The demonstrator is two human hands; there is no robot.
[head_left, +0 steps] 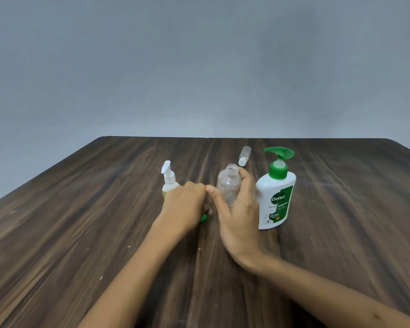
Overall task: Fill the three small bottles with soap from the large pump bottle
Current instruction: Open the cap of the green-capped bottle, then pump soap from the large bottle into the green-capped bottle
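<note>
On the wooden table, a small pump bottle stands farthest left, partly behind my left hand. That hand curls over something green, perhaps a cap; I can't tell. My right hand grips the clear open bottle upright. Behind it lies a tiny capped bottle. The large soap bottle stands just right.

My left hand covers most of the small pump bottle and nearly all of a green thing under it; I cannot tell what that is or whether my fingers hold it. My right hand hides the clear bottle's base. The Dettol bottle's small print is unreadable. Both forearms and the counter run off the frame.
</note>
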